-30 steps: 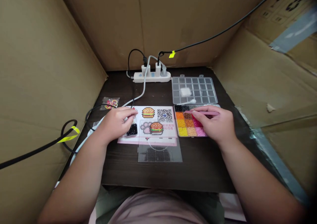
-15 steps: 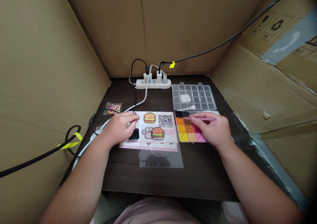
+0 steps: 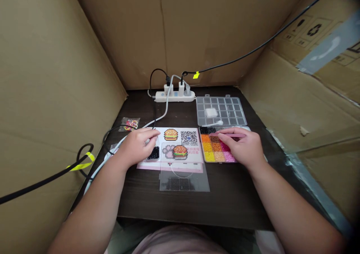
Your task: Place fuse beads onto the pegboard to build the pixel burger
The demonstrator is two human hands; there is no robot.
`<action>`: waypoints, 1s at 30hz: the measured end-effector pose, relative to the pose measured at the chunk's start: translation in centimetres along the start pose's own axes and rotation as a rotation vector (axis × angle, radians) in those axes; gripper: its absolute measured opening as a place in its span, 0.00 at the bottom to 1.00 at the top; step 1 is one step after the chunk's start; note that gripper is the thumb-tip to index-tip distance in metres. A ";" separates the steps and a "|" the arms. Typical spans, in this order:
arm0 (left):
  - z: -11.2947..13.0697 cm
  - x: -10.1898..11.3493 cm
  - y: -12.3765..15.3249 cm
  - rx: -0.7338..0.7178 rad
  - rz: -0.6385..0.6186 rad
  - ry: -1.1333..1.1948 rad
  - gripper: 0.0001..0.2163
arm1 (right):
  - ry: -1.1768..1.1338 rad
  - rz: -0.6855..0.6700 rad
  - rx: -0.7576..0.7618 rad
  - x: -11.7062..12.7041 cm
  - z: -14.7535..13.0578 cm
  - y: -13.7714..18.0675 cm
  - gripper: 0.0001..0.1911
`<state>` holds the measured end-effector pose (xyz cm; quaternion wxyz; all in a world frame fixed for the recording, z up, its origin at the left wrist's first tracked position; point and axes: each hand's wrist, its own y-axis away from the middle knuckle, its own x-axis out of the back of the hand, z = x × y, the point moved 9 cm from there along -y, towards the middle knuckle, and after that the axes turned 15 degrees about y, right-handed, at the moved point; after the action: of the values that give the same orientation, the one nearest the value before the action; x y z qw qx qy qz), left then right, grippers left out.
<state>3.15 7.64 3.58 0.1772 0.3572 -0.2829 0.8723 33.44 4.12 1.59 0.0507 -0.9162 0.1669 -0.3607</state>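
Note:
My right hand (image 3: 243,146) is closed round pink tweezers (image 3: 232,135), whose tips reach over the brown beads in a sectioned bead box (image 3: 218,160). My left hand (image 3: 140,143) is closed, thumb and fingers bent together beside a small clear tray of black beads (image 3: 153,153). Anything between those fingers is hidden. Between the hands lies a printed pattern sheet (image 3: 187,130) with a burger picture. A clear pegboard (image 3: 184,184) overlaps its lower part. On the pegboard sits a bead burger (image 3: 180,152), next to a grey-and-pink paw shape (image 3: 168,153).
The box's open clear lid (image 3: 234,111) lies behind it, with a white block (image 3: 211,113) and a small white spoon (image 3: 218,123). A power strip (image 3: 174,96) with cables stands at the back. A bag of rings (image 3: 129,124) lies left. Cardboard walls (image 3: 197,33) enclose the table.
The view has shifted slightly, so everything sits a little lower and to the right. Both hands keep nearly the same places, with the tweezers still over the brown beads.

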 end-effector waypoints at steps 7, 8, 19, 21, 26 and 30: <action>1.2 0.8 -0.2 -0.067 0.080 0.030 0.09 | -0.020 0.003 -0.017 -0.1 0.3 0.0 0.07; 1.4 1.1 -0.2 -0.084 0.112 0.039 0.08 | -0.020 0.005 -0.019 0.0 0.4 0.0 0.07; 1.6 1.6 -0.3 -0.095 0.170 0.023 0.06 | -0.068 0.003 -0.046 0.0 0.6 0.1 0.09; 1.9 2.0 -0.2 -0.094 0.224 0.016 0.03 | -0.063 0.013 -0.041 0.1 0.5 0.1 0.08; 1.5 3.9 1.2 0.022 0.483 0.124 0.18 | -0.067 0.027 -0.019 0.3 0.5 0.1 0.08; 1.9 3.6 1.8 0.003 0.492 0.182 0.23 | -0.034 0.044 -0.014 0.4 0.8 0.1 0.09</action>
<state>0.80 5.48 6.60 -0.0160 0.1979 -0.3430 0.9181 34.23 3.85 1.30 0.0552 -0.9187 0.1888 -0.3425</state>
